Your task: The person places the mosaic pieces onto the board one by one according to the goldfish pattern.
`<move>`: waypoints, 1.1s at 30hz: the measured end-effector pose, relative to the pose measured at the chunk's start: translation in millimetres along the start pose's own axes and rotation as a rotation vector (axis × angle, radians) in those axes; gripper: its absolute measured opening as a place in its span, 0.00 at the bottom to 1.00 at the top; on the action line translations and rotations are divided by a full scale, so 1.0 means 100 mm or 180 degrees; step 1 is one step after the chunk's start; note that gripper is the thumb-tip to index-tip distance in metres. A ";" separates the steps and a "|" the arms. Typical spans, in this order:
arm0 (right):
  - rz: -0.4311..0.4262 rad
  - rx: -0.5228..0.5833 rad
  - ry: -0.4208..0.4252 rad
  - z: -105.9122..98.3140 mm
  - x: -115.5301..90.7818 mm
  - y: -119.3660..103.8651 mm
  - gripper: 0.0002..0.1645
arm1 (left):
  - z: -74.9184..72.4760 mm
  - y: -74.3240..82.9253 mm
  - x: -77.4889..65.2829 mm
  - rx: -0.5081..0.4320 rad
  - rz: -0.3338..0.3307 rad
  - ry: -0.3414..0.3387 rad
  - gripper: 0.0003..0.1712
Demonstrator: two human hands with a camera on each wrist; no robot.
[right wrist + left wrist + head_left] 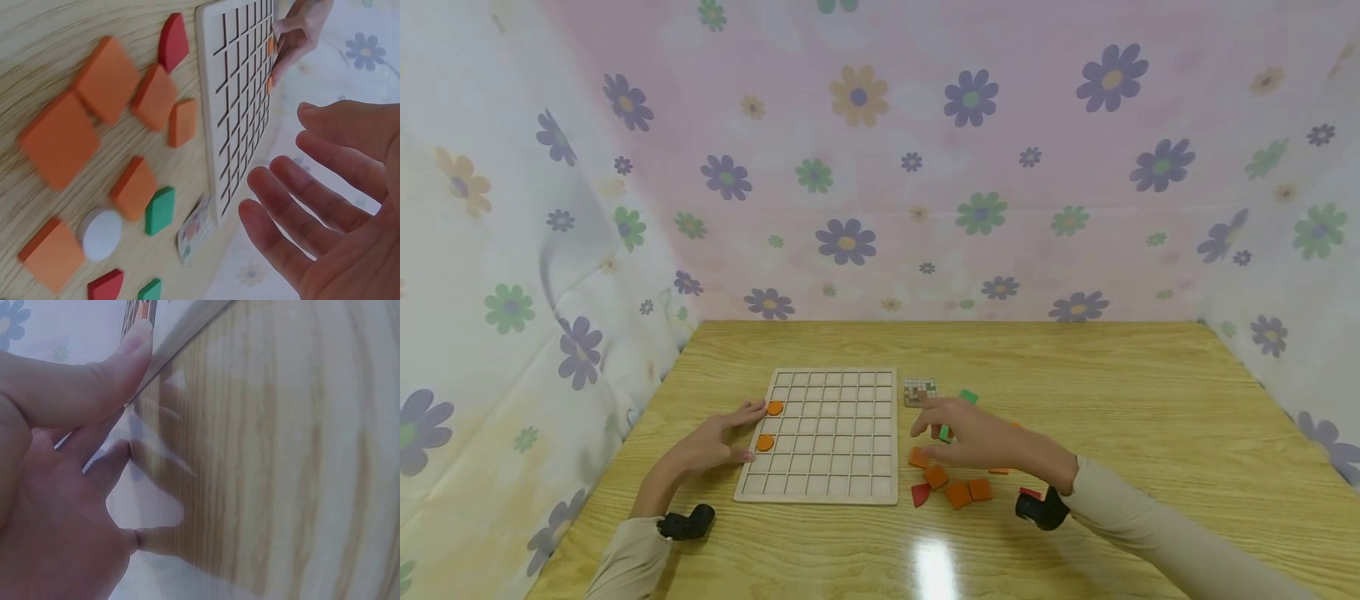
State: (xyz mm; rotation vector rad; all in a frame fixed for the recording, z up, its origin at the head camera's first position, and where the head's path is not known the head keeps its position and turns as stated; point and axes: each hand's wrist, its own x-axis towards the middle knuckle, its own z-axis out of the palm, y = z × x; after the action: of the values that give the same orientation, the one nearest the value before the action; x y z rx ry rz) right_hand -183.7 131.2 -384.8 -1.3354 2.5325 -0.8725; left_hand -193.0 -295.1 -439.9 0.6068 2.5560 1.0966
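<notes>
Fingers of the right hand point(966, 435) hang parted, grasping nothing, above orange tiles point(958, 495), while those of the left hand point(709, 442), likewise released, lie at the gridded board point(829, 409).

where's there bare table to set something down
Bare wood table shows behind the grid board, up to the flowered curtain; in front of the board, between the sleeves; and behind the right sleeve. It's crowded right of the board, around the right hand: orange tiles, small card.
</notes>
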 end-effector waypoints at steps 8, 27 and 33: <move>0.0177 0.0109 0.0069 -0.08 -0.27 0.17 0.12 | 0.02 -0.05 -0.01 0.0045 0.0112 0.0033 0.44; 0.0243 -0.0133 0.0322 -0.24 -0.62 0.43 0.09 | 0.00 0.00 -0.02 -0.0047 0.0064 0.0016 0.43; 0.0298 -0.0123 0.0335 -0.24 -0.70 0.51 0.08 | 0.02 -0.03 -0.01 -0.0054 0.0006 0.0027 0.44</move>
State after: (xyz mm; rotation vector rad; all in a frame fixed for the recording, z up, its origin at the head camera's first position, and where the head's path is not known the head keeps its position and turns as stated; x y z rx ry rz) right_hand -187.2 219.4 -402.6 -1.2003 2.6804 -0.9025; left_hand -192.1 -295.9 -443.8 0.6015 2.5512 1.1228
